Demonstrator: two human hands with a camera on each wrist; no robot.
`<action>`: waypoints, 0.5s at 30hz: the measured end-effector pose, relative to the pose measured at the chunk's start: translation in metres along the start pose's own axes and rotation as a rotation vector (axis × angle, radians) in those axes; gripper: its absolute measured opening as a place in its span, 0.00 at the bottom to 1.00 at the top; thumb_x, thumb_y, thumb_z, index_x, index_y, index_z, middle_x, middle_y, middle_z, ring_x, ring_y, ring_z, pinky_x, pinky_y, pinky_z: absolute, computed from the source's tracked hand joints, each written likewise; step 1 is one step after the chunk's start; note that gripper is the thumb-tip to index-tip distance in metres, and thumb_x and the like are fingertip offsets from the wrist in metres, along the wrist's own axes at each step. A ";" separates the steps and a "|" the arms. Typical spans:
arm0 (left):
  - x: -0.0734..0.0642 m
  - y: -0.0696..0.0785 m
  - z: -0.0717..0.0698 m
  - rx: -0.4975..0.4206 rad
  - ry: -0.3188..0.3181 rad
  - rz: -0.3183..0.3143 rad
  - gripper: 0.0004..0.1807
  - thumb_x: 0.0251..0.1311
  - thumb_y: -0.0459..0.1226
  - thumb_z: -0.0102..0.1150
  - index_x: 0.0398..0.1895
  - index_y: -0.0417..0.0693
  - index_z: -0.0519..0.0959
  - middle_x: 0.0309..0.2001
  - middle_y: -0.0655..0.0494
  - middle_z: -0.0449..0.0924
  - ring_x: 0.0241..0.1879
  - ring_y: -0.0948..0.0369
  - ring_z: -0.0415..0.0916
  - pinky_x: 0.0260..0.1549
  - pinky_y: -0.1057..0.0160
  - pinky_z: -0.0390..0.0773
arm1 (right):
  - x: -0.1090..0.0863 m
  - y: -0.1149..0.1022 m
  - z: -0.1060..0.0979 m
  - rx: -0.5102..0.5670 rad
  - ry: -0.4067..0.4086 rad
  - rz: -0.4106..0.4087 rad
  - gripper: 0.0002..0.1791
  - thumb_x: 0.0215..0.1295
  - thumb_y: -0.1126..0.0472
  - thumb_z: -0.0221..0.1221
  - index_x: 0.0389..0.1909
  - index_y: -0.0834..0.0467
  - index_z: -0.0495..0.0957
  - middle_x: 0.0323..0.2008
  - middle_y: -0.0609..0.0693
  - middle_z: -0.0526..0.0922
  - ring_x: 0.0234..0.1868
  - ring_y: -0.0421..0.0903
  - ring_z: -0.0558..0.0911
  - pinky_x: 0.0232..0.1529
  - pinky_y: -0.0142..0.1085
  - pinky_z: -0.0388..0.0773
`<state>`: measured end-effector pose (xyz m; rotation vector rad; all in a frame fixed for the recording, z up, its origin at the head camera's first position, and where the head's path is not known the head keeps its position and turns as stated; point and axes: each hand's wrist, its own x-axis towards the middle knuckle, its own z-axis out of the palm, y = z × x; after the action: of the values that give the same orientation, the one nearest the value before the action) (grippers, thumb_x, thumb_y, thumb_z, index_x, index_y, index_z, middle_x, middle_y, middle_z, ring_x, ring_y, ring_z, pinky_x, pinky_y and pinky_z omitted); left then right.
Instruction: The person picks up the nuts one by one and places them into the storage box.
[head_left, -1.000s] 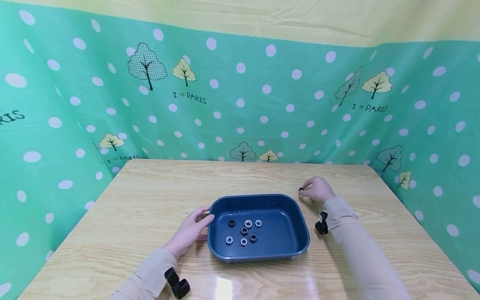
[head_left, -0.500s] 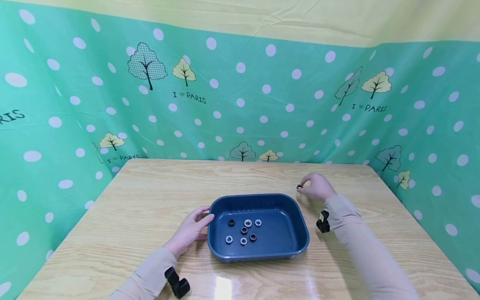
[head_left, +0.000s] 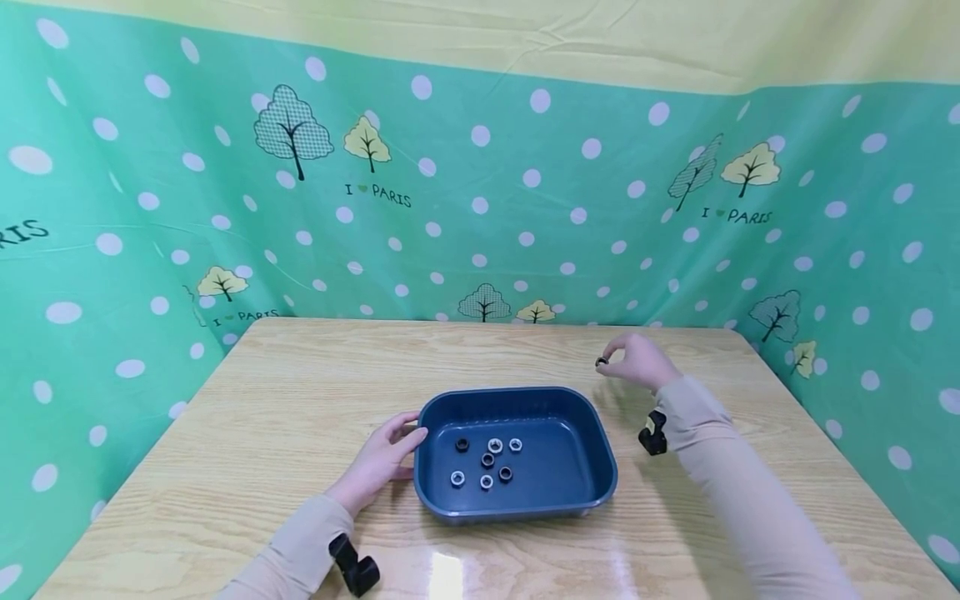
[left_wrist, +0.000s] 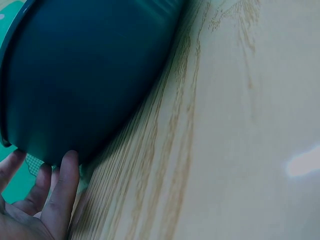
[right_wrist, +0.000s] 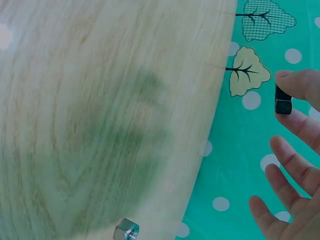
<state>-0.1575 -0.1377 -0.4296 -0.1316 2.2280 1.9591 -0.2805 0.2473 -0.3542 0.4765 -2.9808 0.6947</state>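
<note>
In the head view, my left hand [head_left: 381, 461] rests against the left side of a dark blue tray [head_left: 525, 515]. Its fingertips touch the outer wall of the tray, as the left wrist view also shows. Beyond the tray's right back corner, my right hand [head_left: 637, 360] pinches a small dark hex nut [right_wrist: 283, 101] between thumb and index finger, held above the table; the other fingers are spread loosely. Several nuts, some silver [head_left: 457, 479] and some dark [head_left: 462, 445], lie apart from one another on the left half of the tray's floor.
The tray stands on a light wooden table [head_left: 322, 375]. One silver nut [right_wrist: 127, 229] lies on the tabletop at the bottom of the right wrist view. A green dotted cloth [head_left: 480, 233] hangs behind the table and at both sides.
My right hand has lifted a little and moved slightly towards the back of the table, with the dark nut still pinched. The left hand, the tray and its nuts stay in place.
</note>
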 end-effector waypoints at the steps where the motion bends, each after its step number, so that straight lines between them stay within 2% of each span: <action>1: 0.000 0.000 0.000 -0.001 0.003 -0.002 0.26 0.67 0.41 0.52 0.65 0.41 0.65 0.61 0.34 0.67 0.55 0.43 0.73 0.41 0.49 0.83 | 0.000 -0.001 -0.001 0.002 0.000 0.001 0.11 0.54 0.58 0.65 0.33 0.63 0.82 0.42 0.62 0.82 0.50 0.62 0.77 0.48 0.53 0.74; 8: 0.000 -0.001 0.000 -0.005 -0.005 -0.001 0.26 0.67 0.41 0.51 0.65 0.40 0.65 0.61 0.34 0.67 0.55 0.44 0.73 0.41 0.49 0.83 | -0.002 -0.005 -0.007 -0.003 -0.001 -0.007 0.11 0.54 0.57 0.65 0.32 0.61 0.82 0.43 0.62 0.82 0.50 0.62 0.76 0.49 0.53 0.74; 15: 0.000 -0.001 0.000 0.018 0.001 0.005 0.26 0.67 0.43 0.51 0.65 0.42 0.65 0.61 0.35 0.68 0.54 0.45 0.74 0.40 0.49 0.83 | -0.001 -0.015 -0.013 0.010 0.009 -0.037 0.13 0.55 0.56 0.65 0.35 0.62 0.83 0.45 0.63 0.80 0.51 0.61 0.75 0.50 0.54 0.74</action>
<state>-0.1572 -0.1381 -0.4307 -0.1249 2.2484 1.9413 -0.2749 0.2406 -0.3357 0.5264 -2.9532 0.7071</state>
